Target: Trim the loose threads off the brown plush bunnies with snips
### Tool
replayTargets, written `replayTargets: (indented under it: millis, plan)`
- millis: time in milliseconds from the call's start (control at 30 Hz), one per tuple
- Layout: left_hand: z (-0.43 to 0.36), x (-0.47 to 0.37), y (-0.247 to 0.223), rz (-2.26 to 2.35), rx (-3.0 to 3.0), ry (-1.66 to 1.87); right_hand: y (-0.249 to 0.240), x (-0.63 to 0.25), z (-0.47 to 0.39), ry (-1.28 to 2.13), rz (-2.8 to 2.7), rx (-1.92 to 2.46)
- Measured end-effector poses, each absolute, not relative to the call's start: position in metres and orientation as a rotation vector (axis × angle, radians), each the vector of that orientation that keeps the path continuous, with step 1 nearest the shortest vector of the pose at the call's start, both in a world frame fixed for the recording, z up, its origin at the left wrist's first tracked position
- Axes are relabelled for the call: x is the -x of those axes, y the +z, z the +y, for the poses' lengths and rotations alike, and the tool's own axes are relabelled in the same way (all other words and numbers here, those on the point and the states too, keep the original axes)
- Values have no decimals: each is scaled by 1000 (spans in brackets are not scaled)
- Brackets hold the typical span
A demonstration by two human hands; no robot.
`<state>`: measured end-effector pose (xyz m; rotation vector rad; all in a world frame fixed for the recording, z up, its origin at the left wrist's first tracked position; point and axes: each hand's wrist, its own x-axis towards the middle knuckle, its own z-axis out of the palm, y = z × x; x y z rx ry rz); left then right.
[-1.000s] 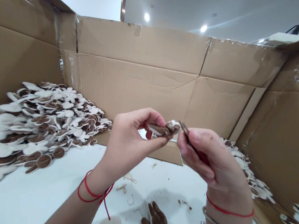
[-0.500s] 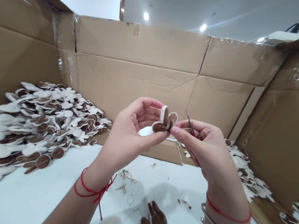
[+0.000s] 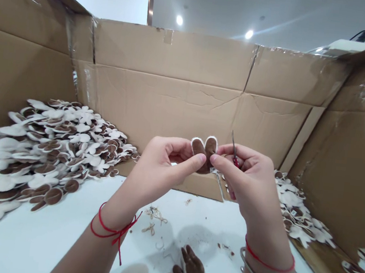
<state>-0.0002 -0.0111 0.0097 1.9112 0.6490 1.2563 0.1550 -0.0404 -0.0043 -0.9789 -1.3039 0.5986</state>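
Between both hands, a brown plush bunny-head piece [image 3: 211,147] with a pale fuzzy edge is held up, its two ears pointing upward. My left hand [image 3: 169,163] pinches its left side between thumb and fingers. The thumb and forefinger of my right hand [image 3: 247,169] grip its right side. Tucked in that same hand is a small pair of scissors [image 3: 235,148], with a dark blade pointing up and a bit of red handle showing. Below the hands, two brown bunny-head pieces [image 3: 193,265] lie on the white table [image 3: 94,231].
A large heap of brown and white bunny pieces [image 3: 47,152] fills the left side. More pieces [image 3: 301,210] lie along the right on cardboard. Cardboard walls [image 3: 170,96] surround the table at back and sides. Thread scraps [image 3: 154,220] are scattered near the middle.
The bunny piece has been turned and flattened, so both ears now stand up side by side. My left hand's fingers have closed in and lowered slightly; the scissors remain in my right hand.
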Motion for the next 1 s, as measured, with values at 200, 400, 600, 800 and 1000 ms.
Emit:
replayTargets:
  millis: [200, 400, 600, 800, 1000]
  plan:
    - [-5, 2, 9, 556, -1870, 1137, -5, -157, -36, 783, -1308, 905]
    - [-2, 2, 8, 591, -1873, 1099, -2, -156, -36, 862, -1349, 894]
    - [0, 5, 9, 560, -1892, 1163, -4, -158, -37, 892, -1347, 844]
    - [1, 8, 11, 565, -1868, 1323, -3, -161, -44, 550, -1282, 879]
    - [-2, 3, 11, 592, -1836, 1391, 0, -158, -49, 516, -1410, 1017]
